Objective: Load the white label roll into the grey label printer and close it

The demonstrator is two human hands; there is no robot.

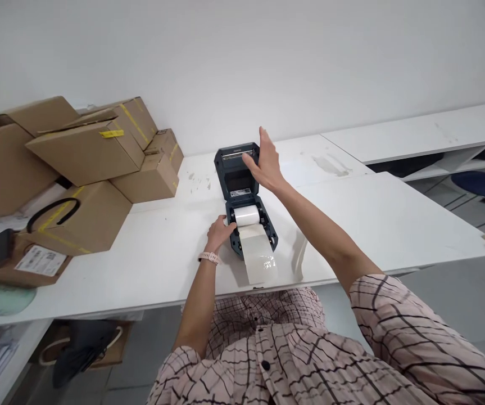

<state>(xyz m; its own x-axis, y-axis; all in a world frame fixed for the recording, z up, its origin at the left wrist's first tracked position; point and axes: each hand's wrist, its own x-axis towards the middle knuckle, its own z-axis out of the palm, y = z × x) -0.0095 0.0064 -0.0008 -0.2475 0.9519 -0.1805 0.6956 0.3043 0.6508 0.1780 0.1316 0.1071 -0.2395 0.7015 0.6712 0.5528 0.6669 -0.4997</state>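
A dark label printer (234,246) stands on the white table with its lid (222,171) raised. Inside lies a white label roll (246,215), and its strip of labels (259,260) runs out over the printer's front toward the table edge. My left hand (219,232) grips the left side of the printer's base, thumb on the rim and the other fingers partly hidden. At the right edge of the lid is my right hand (267,164), its fingers stretched upward and its thumb in front of the lid.
Cardboard boxes (86,146) are piled on the left, with a black curved band (52,208) over one. A green roll-like object (1,298) lies at the left front. Behind the table (153,270) rises a white wall; a blue stool (484,185) is at right.
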